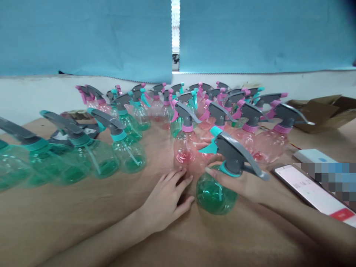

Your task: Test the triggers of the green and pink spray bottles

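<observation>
A green spray bottle [214, 194] with a grey and teal trigger head stands on the brown table [69, 211] in front of me. My right hand [244, 183] is wrapped around its shoulder just under the trigger head. My left hand [167, 200] lies flat on the table just left of the bottle, fingers stretched toward a pink spray bottle [185, 148], holding nothing.
Several green spray bottles [128, 152] stand at the left and several pink ones [267, 142] at the right and back. A phone [314, 193] and a white box [314, 155] lie at the right. An open cardboard box [322, 111] sits far right.
</observation>
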Demonstrator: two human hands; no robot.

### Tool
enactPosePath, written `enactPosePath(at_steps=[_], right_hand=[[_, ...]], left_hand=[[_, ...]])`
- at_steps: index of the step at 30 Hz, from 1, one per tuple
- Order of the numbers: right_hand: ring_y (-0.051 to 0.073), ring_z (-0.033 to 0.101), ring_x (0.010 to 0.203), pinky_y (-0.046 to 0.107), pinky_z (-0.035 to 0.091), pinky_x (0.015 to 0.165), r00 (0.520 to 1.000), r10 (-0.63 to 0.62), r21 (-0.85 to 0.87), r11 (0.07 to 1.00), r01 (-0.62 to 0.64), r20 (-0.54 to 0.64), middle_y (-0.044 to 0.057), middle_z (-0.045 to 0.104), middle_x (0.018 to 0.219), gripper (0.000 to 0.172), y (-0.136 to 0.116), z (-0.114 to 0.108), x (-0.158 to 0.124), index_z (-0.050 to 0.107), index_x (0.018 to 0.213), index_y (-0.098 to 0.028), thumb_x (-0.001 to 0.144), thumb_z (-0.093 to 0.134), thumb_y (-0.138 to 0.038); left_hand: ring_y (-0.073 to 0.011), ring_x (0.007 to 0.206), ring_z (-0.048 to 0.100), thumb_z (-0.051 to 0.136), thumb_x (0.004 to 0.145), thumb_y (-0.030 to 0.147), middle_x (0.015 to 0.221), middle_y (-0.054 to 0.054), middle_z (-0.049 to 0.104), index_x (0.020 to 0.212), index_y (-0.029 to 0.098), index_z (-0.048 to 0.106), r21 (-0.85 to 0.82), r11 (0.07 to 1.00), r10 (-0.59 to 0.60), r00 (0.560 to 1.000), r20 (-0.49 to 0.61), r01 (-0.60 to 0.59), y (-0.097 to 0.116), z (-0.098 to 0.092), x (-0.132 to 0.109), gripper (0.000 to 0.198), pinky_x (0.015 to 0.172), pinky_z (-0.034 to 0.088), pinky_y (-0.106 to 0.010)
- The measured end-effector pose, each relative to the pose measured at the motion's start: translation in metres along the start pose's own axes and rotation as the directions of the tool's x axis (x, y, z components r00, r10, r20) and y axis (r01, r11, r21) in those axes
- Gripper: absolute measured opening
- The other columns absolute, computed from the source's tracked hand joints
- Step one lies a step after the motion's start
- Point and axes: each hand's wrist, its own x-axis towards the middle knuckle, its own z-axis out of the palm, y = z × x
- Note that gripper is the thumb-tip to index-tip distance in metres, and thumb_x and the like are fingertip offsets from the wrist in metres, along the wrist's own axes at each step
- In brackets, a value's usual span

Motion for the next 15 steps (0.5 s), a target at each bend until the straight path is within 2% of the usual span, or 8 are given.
enactPosePath(at_steps=[7, 12, 15], right_hand=[[0.018, 0.07, 0.074, 0.032, 0.059, 0.072, 1.0, -0.024, 0.032, 0.999, 0.023, 0.014, 0.001, 0.07, 0.079, 0.01, -0.0022, 0.0001, 0.0013, 0.061, 0.07, -0.026, 0.076, 0.055, -0.032], [0.02, 0.071, 0.076, 0.034, 0.06, 0.072, 0.998, 0.052, 0.041, 0.998, -0.054, 0.04, 0.002, 0.071, 0.081, 0.012, -0.0074, -0.002, 0.0005, 0.062, 0.071, -0.026, 0.074, 0.054, -0.035], [0.022, 0.071, 0.079, 0.037, 0.06, 0.074, 0.996, 0.082, -0.035, 0.996, -0.081, 0.04, 0.001, 0.074, 0.083, 0.015, -0.0053, -0.0074, -0.0045, 0.064, 0.072, -0.028, 0.076, 0.055, -0.039]], left_hand=[[-0.0303, 0.127, 0.041, 0.052, 0.092, 0.038, 0.139, -0.015, 0.047, 0.133, 0.013, 0.049, 0.022, 1.0, -0.001, 1.0, 0.026, 0.0, 0.0013, -0.0021, 0.0011, 0.048, 0.104, 0.035, -0.048], [-0.0309, 0.126, 0.044, 0.052, 0.092, 0.038, 0.137, -0.014, 0.049, 0.132, 0.016, 0.05, -0.002, 1.0, 0.005, 1.0, -0.005, -0.005, 0.0005, -0.001, 0.0003, 0.046, 0.102, 0.037, -0.05], [-0.0315, 0.126, 0.043, 0.052, 0.092, 0.038, 0.138, -0.015, 0.048, 0.133, 0.016, 0.049, -0.002, 1.0, 0.006, 1.0, -0.004, -0.006, -0.0014, 0.0012, -0.0002, 0.047, 0.102, 0.036, -0.05]])
